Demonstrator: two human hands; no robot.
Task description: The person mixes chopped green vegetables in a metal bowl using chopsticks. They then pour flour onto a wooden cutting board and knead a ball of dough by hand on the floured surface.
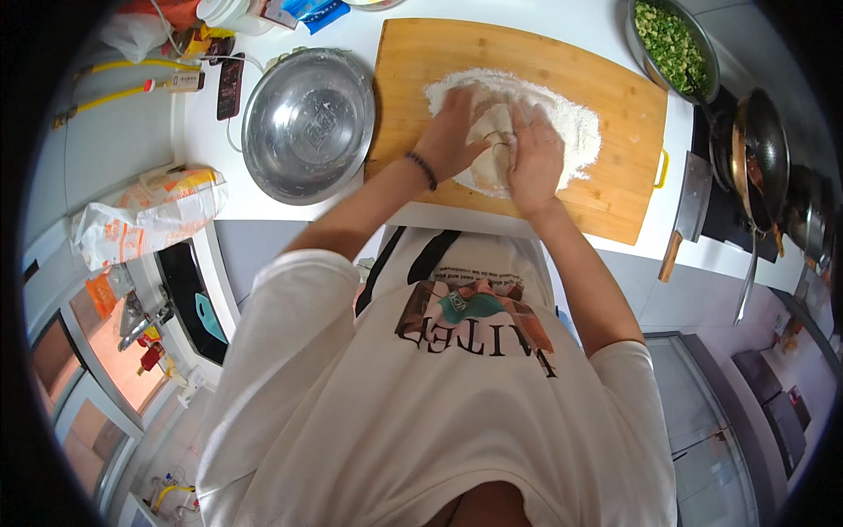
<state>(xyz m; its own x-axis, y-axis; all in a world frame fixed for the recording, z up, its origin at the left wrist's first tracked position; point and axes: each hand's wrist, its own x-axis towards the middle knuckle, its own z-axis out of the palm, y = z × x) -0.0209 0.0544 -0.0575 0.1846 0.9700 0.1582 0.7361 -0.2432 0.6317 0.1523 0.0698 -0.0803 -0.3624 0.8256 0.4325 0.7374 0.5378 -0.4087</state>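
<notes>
A pale lump of dough [494, 126] lies in a patch of white flour [582, 137] on a wooden cutting board [428, 49]. My left hand [454, 135], with a dark beaded bracelet at the wrist, cups the dough's left side. Its fingers are blurred and powdered with flour. Against the right side rests my right hand [537, 158], fingers together and also floury. Both hands hold the dough between them, and they cover part of it. Folds or seams show on the dough's upper surface.
Left of the board stands a large metal bowl [309, 132], with a phone [230, 87] beyond it. A cleaver [693, 197] lies to the right, its wooden handle past the counter edge. Farther right are a wok [767, 155] and a bowl of chopped greens [670, 49]. A flour bag [148, 214] sits at left.
</notes>
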